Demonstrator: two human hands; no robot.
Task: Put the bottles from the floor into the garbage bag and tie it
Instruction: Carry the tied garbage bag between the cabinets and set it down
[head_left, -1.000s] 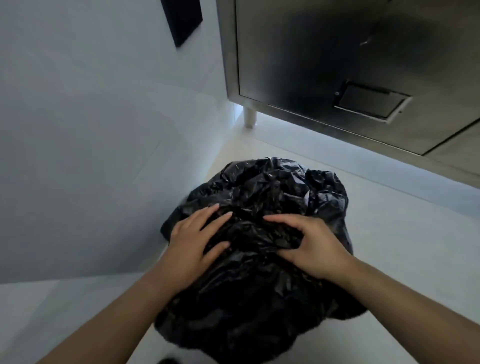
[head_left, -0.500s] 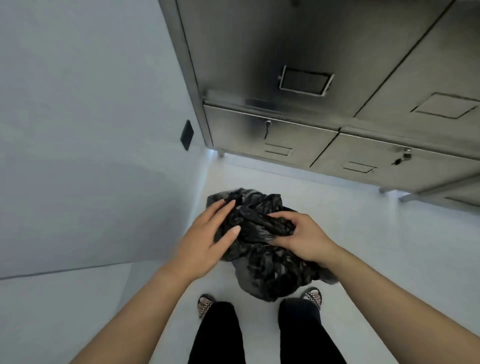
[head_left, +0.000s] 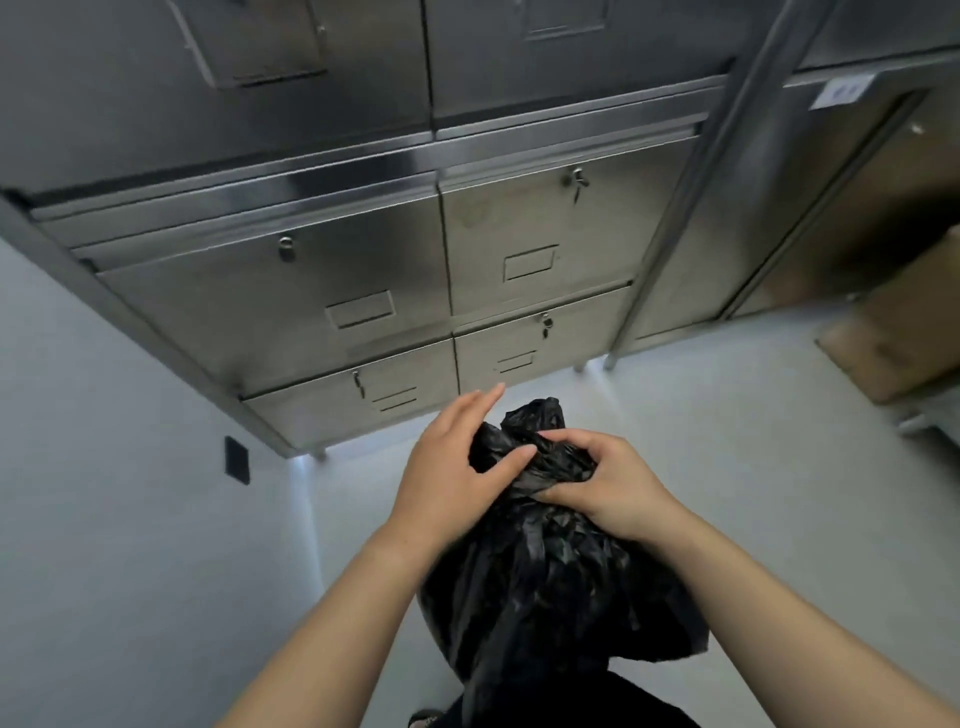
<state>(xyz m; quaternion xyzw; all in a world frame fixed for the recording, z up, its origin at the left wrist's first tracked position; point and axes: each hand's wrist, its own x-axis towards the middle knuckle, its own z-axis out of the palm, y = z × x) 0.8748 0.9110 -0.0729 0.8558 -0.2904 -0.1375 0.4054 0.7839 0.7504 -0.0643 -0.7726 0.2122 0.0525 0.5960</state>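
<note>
Steel cabinet (head_left: 363, 260) fills the far side: rows of doors with small locks, a key hanging in one at upper right (head_left: 577, 183). It stands on short legs on a pale floor (head_left: 753, 457). White wall (head_left: 104, 493) to the left carries a dark plate (head_left: 236, 460) low down, near the cabinet's left corner. A brown cardboard box (head_left: 893, 348) sits on the floor at the right edge.

Black garbage bag (head_left: 545, 587) is held upright in front of the person, its body hanging low between the forearms. Whether its bottom touches the floor cannot be told. The bag mouth is bunched into a narrow neck, with a tuft (head_left: 535, 415) sticking out above the hands.

Right grip (head_left: 597, 483): fingers curled tight round the gathered neck, clamping it.

Left grip (head_left: 452, 462): wide, fingers straight and pointing toward the cabinet, palm against the left side of the neck, thumb laid on the plastic.

No bottles visible outside the bag.
</note>
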